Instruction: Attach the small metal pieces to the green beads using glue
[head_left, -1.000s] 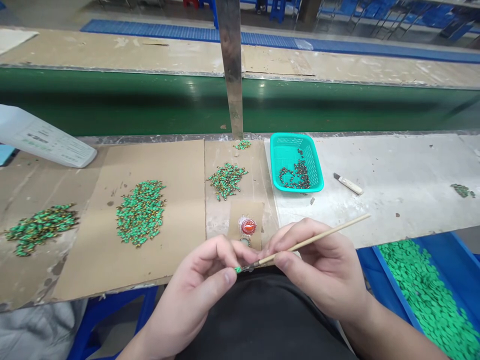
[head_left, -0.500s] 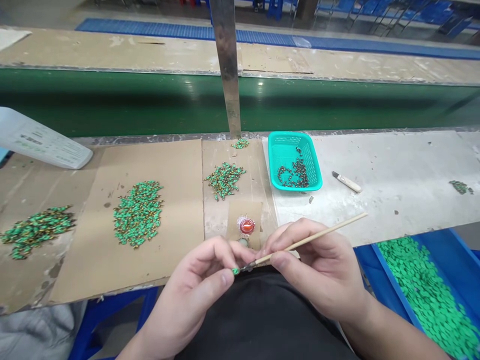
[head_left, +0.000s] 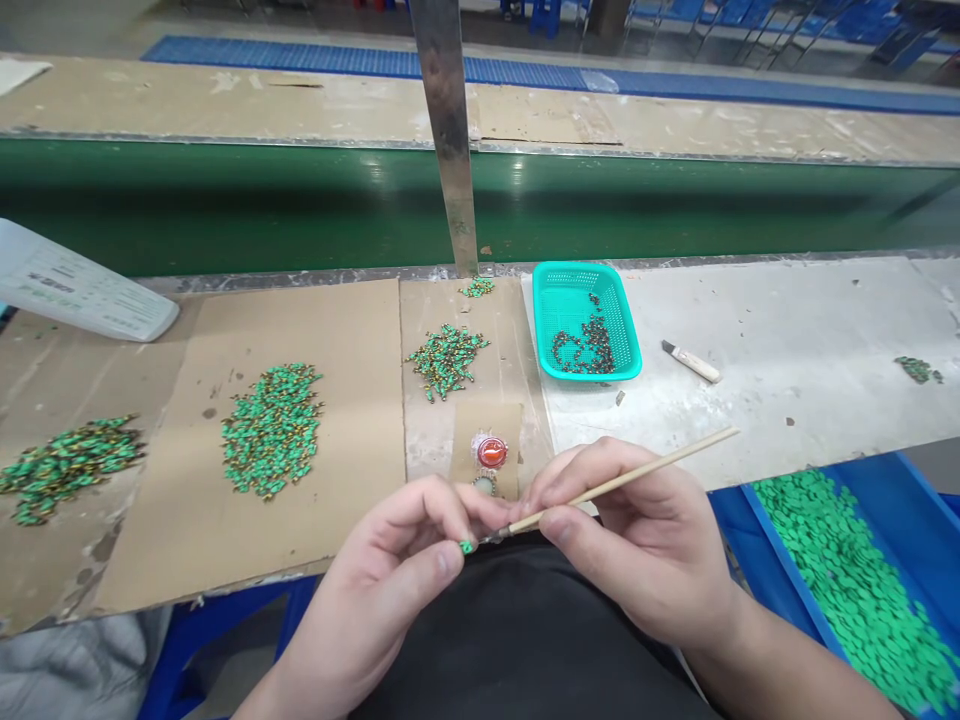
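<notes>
My left hand (head_left: 409,560) pinches a small green piece (head_left: 466,547) between thumb and forefinger. My right hand (head_left: 630,530) grips a thin wooden stick tool (head_left: 637,474) with a dark tip. That tip points at the green piece; whether they touch is too small to tell. Just beyond my fingers, a card holds a red oval stone (head_left: 492,453) and a pale round stone (head_left: 484,485). Small piles of green and gold pieces, one large (head_left: 271,430) and one smaller (head_left: 447,360), lie on cardboard ahead and to the left.
A turquoise basket (head_left: 626,371) holds small dark pieces. Right of it lies a knife (head_left: 691,361). A blue tray (head_left: 892,520) of flat green pieces stands low at the right. Another pile (head_left: 71,468) and a white container (head_left: 82,285) are at left. A metal post (head_left: 448,130) rises behind.
The view has shifted slightly. Both hands keep nearly the same pose, and the tool's tip stays close to the green piece.
</notes>
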